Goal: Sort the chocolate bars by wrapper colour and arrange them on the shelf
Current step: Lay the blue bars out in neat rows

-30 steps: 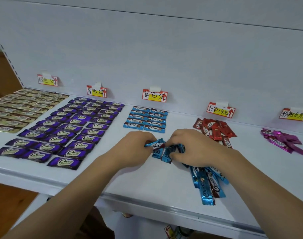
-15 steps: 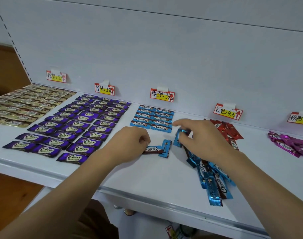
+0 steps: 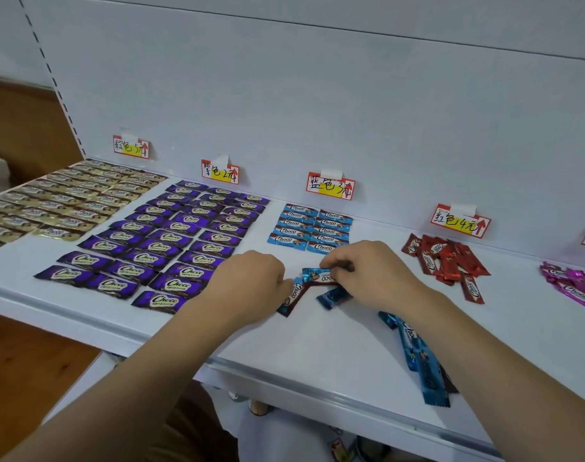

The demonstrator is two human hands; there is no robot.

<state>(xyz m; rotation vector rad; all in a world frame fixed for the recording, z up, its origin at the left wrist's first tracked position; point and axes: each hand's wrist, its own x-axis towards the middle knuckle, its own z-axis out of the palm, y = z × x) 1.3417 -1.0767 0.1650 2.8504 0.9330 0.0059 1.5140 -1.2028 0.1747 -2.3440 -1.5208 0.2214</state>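
Left hand: fingers curled in a narrow grip on the end of a blue bar that lies slanted on the shelf — likely steadying it so it can be squared up for the rows.
Right hand: fingertips pinch a second blue bar just in front of the laid-out blue block, with another blue bar lying under the palm's edge; the grip is narrow, holding one wrapper.
Blue block: two neat columns below the blue price tag, labels all facing one way; the near end is open, so that is where the held bars seem bound.
Loose blue pile: unsorted bars heaped near the shelf's front lip, partly under the right forearm — kept close as stock to draw from.
Purple rows: a full tidy grid below their own tag; this colour looks done.
Gold rows: likewise set in order at the far left.
Red bars: a loose heap below the red tag, not yet laid out.
Pink bars: a jumble at the right edge, partly out of frame.
Progress: judged about halfway — two colours finished, blue under way.
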